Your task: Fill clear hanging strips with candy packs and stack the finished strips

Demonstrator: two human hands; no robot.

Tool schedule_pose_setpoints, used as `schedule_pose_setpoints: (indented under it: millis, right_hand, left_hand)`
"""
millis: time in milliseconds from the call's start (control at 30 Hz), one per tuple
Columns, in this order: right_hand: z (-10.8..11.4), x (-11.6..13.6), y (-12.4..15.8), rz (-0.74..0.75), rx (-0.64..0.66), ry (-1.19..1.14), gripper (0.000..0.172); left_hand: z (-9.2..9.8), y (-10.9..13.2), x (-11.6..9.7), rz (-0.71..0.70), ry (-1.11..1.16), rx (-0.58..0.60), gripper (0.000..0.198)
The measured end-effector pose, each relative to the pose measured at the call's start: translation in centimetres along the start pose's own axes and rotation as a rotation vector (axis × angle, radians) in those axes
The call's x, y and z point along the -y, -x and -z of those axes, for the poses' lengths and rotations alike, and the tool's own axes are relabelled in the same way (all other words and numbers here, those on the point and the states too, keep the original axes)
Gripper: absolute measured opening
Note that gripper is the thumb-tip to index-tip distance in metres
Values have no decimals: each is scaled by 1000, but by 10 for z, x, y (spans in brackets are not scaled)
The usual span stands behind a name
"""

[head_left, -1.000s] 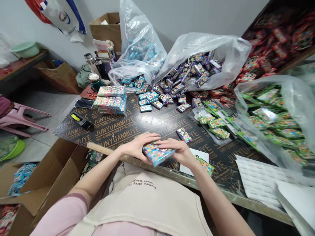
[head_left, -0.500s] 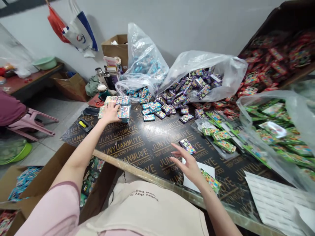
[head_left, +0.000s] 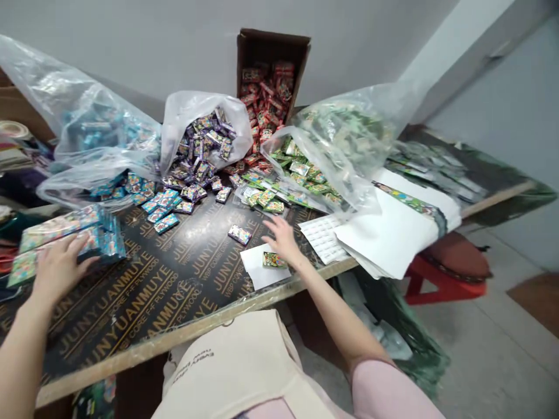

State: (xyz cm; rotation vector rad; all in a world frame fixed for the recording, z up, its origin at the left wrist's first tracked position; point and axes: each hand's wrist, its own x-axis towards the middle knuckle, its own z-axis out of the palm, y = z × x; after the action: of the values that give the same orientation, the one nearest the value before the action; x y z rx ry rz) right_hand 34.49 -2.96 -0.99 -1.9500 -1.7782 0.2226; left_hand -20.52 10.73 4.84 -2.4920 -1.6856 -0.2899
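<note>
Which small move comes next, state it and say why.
Probably extend the right hand to the loose green packets: it looks open and empty just short of them, while the left hand is at the stacked multicoloured packs.

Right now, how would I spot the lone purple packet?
On the black tabletop, find the white paper by the right hand. Just beyond its far left corner lies the purple packet. It sits alone, apart from the purple heap behind.

Stack of glossy, multicoloured packs with blue sides, lying flat near the left end of the tabletop; small green patterned packet, flat, near its front edge.
</note>
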Motion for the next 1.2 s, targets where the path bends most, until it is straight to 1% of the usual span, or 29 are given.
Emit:
schedule_pose_setpoints:
  millis: [67,100,167,200,233,300,367,433,467,533,600,633,733,800,900,933,967,1033,1067,1100,1133,1167,1200]
  right_hand:
    - [13,-39,-1,-239,-20,260,60]
    - [18,-57,2,-361,3,360,68]
    - [23,-87,10,-543,104,481,77]
    - [23,-98,16,-597,163,509,77]
    - [22,-106,22,-618,207,534,75]
    - [21,-114,29,-590,238,586,68]
    - [23,-116,26,-546,258,622,64]
    - [28,-116,11,-513,292,619,61]
    - [31,-116,0,-485,286,619,57]
    - [34,-117,-26,-395,202,646,46]
    - [34,-119,-50,-322,101,682,34]
    - [33,-119,-60,-304,76,689,31]
    - [29,-120,-79,-262,56,682,32]
    - [29,-122,-82,-209,43,668,31]
    - [31,-132,-79,-112,15,623,22]
    - [31,-137,-79,-86,-18,599,22]
    - [30,-143,-81,-56,-152,531,24]
    - [27,-145,-88,-29,-210,470,32]
    - [25,-140,-91,-5,-269,442,35]
    - [23,-127,-93,18,-407,401,35]
    - [21,-108,-92,64,-526,345,33]
    - [20,-82,-88,131,-589,269,29]
    - [19,-51,-81,166,-659,187,29]
  left_hand:
    - [-5,12,-28,14,89,-91,43]
    - [-10,18,-43,8,140,-102,44]
    - [-24,32,-71,-32,244,-63,48]
    - [-33,38,-84,-61,295,-14,51]
    - [-43,45,-95,-86,343,30,53]
    - [-60,56,-116,-116,420,118,56]
    - [-73,65,-134,-116,469,184,54]
    - [-80,71,-150,-114,502,231,51]
    - [-81,72,-157,-118,516,246,49]
    - [-82,72,-170,-137,539,261,46]
    - [-81,71,-179,-157,548,264,44]
    - [-80,70,-183,-164,550,263,43]
    - [-77,70,-187,-167,554,266,41]
    - [-72,72,-189,-146,554,272,39]
    - [-59,74,-190,-101,550,296,36]
    - [-54,74,-191,-92,555,312,35]
    - [-49,73,-192,-85,561,327,35]
    - [-40,69,-194,-79,597,352,37]
    - [-37,66,-196,-70,638,353,38]
    - [-34,63,-200,-58,697,349,39]
    - [-31,58,-206,-43,770,328,42]
    - [-29,53,-214,-23,852,292,47]
    - [-27,47,-224,-1,938,241,55]
